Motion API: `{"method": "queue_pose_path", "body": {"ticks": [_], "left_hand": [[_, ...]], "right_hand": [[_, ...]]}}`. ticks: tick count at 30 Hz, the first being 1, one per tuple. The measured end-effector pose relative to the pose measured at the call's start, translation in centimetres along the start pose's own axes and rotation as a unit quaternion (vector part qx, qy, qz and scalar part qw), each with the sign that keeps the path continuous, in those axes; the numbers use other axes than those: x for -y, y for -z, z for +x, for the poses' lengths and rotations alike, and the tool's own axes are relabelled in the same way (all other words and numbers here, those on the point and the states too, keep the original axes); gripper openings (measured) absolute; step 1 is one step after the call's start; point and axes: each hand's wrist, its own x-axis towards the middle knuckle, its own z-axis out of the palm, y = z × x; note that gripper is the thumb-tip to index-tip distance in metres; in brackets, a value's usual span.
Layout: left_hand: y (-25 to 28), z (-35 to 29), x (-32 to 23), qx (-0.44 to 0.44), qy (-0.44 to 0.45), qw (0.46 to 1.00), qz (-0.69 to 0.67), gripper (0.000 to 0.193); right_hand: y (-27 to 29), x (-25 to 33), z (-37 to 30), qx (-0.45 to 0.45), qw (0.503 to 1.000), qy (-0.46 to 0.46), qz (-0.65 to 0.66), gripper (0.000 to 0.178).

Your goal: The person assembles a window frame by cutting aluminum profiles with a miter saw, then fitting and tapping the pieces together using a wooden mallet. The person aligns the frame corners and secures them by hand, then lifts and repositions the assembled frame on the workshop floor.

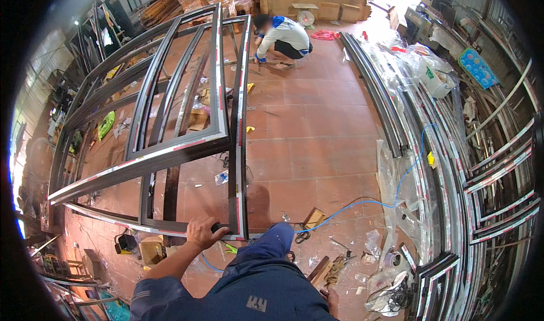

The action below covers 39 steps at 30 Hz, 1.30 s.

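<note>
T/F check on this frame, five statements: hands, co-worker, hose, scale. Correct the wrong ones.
1. The left hand touches the dark frame near its lower right corner. True.
2. The right hand is on that frame too. False: it shows at the picture's lower edge, apart from the frame.
3. A blue hose or cable trails over the floor tiles. True.
4. The co-worker stands upright. False: crouching.
5. The dial scale sits at the picture's lower left. False: it is near the top, beyond the co-worker.
</note>
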Motion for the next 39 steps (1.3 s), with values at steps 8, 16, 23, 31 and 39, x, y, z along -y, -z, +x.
{"method": "queue_pose_path", "body": {"ticks": [8, 16, 23, 31, 39], "left_hand": [[0.4, 0.6, -0.3, -0.018, -0.017, 0.999, -0.022, 0.051], [-0.5, 0.6, 0.7, -0.064, -0.054, 0.996, -0.007, 0.054], [-1.6, 0.6, 1.0, -0.050, -0.027, 0.998, 0.009, 0.065], [-1.9, -0.1, 0.7, -0.068, 0.034, 0.997, 0.002, 0.067], [-0.1, 0.2, -0.3, 0.030, 0.156, 0.987, 0.013, 0.048]], "right_hand": [[1.6, 9.6, 1.8, -0.036, 0.997, 0.036, -0.059, 0.049], [-8.8, 23.2, 4.1, 0.050, 0.979, 0.108, -0.167, 0.040], [-25.4, 37.9, 8.7, 0.198, 0.870, 0.158, -0.424, 0.046], [-43.3, 55.0, 12.5, 0.227, 0.666, 0.364, -0.610, 0.044], [-51.2, 57.4, 11.2, 0.275, 0.798, 0.237, -0.481, 0.035]]}}
